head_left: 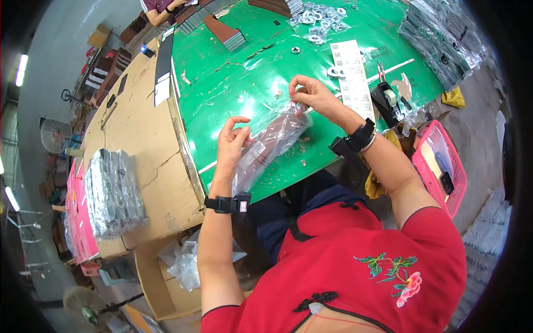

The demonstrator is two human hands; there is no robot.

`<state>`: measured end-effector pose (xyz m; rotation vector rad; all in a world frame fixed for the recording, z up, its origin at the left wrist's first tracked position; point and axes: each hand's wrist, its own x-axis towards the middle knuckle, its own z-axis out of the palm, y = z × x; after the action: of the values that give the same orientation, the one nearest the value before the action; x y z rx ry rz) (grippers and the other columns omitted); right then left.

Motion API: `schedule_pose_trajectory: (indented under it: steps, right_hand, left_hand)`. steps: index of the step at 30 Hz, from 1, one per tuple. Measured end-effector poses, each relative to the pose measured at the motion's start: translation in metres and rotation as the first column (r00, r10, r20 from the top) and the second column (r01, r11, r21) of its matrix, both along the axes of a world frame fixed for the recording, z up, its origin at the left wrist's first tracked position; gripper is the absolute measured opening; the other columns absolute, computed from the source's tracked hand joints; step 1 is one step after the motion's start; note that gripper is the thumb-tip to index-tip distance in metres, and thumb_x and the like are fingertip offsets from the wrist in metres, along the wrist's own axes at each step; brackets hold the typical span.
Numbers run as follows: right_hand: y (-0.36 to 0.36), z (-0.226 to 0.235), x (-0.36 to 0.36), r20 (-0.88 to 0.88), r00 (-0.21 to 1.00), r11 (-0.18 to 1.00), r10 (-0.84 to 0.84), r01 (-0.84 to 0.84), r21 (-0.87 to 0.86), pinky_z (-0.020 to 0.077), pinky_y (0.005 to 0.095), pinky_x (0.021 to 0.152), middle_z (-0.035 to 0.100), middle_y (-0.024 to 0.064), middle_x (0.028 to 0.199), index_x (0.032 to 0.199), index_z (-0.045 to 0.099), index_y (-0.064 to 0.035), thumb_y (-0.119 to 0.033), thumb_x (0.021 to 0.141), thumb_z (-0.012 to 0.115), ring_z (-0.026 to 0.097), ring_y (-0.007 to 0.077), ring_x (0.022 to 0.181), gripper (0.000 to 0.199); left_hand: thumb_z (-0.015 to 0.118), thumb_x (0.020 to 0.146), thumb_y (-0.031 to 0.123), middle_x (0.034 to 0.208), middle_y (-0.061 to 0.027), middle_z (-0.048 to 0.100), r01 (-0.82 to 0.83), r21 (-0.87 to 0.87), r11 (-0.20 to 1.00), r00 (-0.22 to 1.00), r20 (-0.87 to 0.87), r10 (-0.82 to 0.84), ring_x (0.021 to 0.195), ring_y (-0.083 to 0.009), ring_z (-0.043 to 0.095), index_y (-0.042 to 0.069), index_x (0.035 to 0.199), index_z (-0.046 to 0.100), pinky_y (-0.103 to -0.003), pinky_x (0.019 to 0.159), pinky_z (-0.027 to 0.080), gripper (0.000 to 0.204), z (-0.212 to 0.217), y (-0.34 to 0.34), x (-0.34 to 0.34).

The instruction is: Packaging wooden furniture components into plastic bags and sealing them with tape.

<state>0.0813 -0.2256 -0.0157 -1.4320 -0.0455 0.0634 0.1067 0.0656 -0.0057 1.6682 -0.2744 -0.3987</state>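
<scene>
A clear plastic bag (260,151) with a long brown piece (277,136) inside lies slantwise on the green table near its front edge. My right hand (317,99) pinches the bag's far end between thumb and fingers. Beside the bag's left edge is my left hand (233,139), its fingers bent and the index finger apart from the thumb. Whether its lower fingers touch the plastic is hard to see. To the right of my right hand lies a white sheet of printed labels (353,83), with a black tape dispenser (387,102) next to it.
Small bagged metal parts (322,21) and stacked brown pieces (225,33) lie at the back. Packed bags are piled at far right (441,41) and on cardboard at left (115,188). A pink basket (456,172) stands right; a person (158,11) works at the far left.
</scene>
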Motion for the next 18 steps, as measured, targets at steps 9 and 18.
schedule_pose_trajectory:
  steps: [9,18]
  right_hand:
    - [-0.009,0.040,-0.020,0.057,0.964,0.911,0.261,-0.226,-0.344,0.0383,0.0235,0.068,0.056,-0.0042,0.083,0.124,0.065,-0.0059,-0.015,0.089,0.073,0.050,0.0051,0.077,0.037]
    - [-0.002,-0.003,-0.028,0.076,0.996,0.998,0.053,-0.051,-0.024,0.0483,0.0244,0.077,0.063,-0.0012,0.086,0.111,0.064,-0.0063,-0.006,0.093,0.066,0.060,0.0068,0.081,0.018]
  left_hand:
    - [0.062,0.101,0.014,0.077,0.0015,0.065,0.019,0.001,1.000,1.000,-0.010,-0.019,0.070,-0.0053,0.057,0.009,0.114,0.064,-0.023,0.066,0.045,0.015,-0.002,0.005,0.004]
    - [0.065,0.098,0.012,0.093,-0.0059,0.074,0.168,0.046,0.985,0.977,0.126,-0.173,0.084,-0.0104,0.064,0.007,0.126,0.063,-0.027,0.081,0.049,0.029,0.028,-0.020,-0.008]
